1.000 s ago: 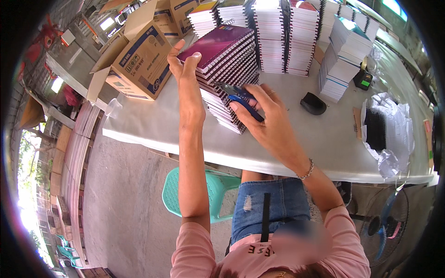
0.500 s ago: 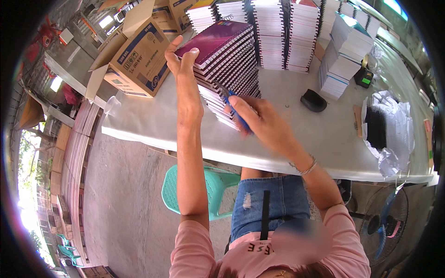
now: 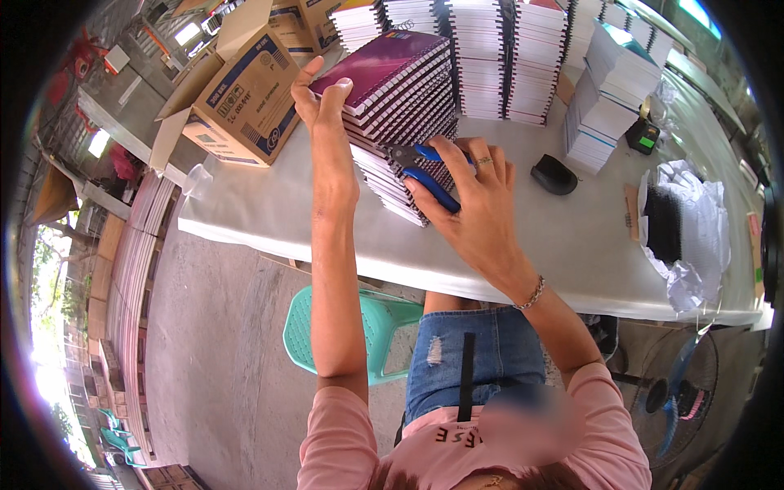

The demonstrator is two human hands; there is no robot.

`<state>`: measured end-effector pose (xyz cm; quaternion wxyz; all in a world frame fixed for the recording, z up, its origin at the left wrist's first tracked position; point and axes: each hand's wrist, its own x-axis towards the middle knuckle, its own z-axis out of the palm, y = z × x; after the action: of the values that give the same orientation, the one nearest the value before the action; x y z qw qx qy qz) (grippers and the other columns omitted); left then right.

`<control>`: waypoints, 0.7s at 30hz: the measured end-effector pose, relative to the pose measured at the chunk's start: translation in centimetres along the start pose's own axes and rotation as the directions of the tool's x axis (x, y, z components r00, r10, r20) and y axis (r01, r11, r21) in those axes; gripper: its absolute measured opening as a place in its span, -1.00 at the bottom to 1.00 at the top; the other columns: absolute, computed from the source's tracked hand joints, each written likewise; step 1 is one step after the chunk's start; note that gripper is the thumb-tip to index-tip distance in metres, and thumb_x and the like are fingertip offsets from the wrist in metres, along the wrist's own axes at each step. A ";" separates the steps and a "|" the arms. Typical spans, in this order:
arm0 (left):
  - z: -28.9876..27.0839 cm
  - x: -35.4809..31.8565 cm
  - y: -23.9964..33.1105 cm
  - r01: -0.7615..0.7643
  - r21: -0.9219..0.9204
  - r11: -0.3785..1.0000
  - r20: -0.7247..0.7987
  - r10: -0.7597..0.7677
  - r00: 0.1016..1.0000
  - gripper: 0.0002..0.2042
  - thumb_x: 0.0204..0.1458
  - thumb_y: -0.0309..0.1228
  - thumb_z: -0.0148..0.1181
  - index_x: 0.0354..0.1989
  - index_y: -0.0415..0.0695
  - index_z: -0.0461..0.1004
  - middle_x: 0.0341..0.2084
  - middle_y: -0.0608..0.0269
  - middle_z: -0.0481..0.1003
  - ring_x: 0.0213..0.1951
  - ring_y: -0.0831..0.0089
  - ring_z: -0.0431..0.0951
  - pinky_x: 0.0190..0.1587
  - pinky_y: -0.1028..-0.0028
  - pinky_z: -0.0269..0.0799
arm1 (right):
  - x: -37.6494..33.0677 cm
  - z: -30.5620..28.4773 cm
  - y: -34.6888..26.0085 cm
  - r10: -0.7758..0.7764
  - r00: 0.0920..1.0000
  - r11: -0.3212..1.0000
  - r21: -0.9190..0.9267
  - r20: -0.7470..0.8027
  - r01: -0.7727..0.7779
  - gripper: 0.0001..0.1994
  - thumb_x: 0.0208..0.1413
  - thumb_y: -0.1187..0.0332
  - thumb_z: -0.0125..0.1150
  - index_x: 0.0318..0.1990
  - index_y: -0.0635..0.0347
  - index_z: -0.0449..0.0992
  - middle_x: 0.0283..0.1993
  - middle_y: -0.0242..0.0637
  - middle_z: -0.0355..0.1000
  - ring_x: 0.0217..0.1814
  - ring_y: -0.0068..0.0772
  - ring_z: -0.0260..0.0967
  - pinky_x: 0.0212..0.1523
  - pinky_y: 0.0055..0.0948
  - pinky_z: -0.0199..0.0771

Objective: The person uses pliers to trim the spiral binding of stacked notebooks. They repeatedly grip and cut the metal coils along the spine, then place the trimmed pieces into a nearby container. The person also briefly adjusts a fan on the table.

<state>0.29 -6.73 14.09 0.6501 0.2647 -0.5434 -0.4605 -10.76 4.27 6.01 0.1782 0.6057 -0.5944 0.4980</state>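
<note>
1 open brown cardboard box (image 3: 237, 102) sits at the table's left end. Next, the left hand (image 3: 321, 98) has its fingers curled over the near corner of 1 leaning stack of purple spiral-bound notebooks (image 3: 400, 98) on the white table (image 3: 269, 212). The right hand (image 3: 469, 200) grips 1 pair of blue-handled pliers (image 3: 420, 167), fingers wrapped on the handles, its nose against the stack's wire spines. Farther right lies 1 black mouse-shaped object (image 3: 554, 174).

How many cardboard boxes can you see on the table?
2 for sure. One open cardboard box stands at the table's left end, beside the left hand. A second box sits behind it at the picture's top edge. More may be hidden beyond the frame.
</note>
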 end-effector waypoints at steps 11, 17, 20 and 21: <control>-0.7 0.2 -0.4 -0.003 0.026 1.000 0.084 0.001 0.996 -0.52 0.17 -0.33 0.08 0.28 -0.04 0.22 0.09 0.21 0.24 0.11 0.44 0.29 0.28 0.36 0.12 | 1.6 -1.4 0.2 0.222 0.633 0.406 0.520 0.741 -0.751 -0.62 0.18 0.12 0.31 -0.07 0.28 0.56 -0.38 -0.17 0.47 -0.41 -0.18 0.43 -0.36 -0.31 0.40; -0.8 0.3 -0.4 0.008 0.070 0.997 0.113 -0.016 0.993 -0.47 0.16 -0.28 0.08 0.32 -0.02 0.17 0.14 0.15 0.17 0.15 0.38 0.23 0.33 0.32 0.04 | -0.3 -0.1 0.4 0.071 0.995 0.989 0.128 0.066 -0.079 -0.49 0.09 0.09 0.38 0.09 0.24 0.50 -0.03 -0.04 0.43 -0.01 -0.05 0.32 0.04 -0.08 0.23; -0.8 0.2 -0.2 0.003 0.077 0.997 0.111 -0.012 0.994 -0.46 0.16 -0.26 0.08 0.32 -0.02 0.17 0.13 0.15 0.18 0.15 0.37 0.23 0.34 0.30 0.03 | -0.5 0.0 0.5 0.025 0.999 0.999 0.044 0.036 -0.026 -0.47 0.06 0.10 0.42 0.11 0.21 0.49 0.04 -0.04 0.39 0.05 -0.04 0.28 0.09 -0.04 0.17; -0.8 0.1 -0.2 -0.002 0.067 0.998 0.114 -0.006 0.993 -0.46 0.16 -0.25 0.08 0.32 -0.02 0.17 0.13 0.15 0.18 0.15 0.37 0.23 0.34 0.29 0.03 | -0.6 0.0 0.6 0.013 0.999 0.999 0.032 0.034 -0.014 -0.47 0.05 0.10 0.42 0.10 0.20 0.50 0.05 -0.05 0.39 0.06 -0.03 0.28 0.09 -0.03 0.16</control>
<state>0.97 -7.05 13.76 0.6084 0.2599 -0.5944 -0.4571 -11.15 4.46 5.34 0.1548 0.6128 -0.5934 0.4985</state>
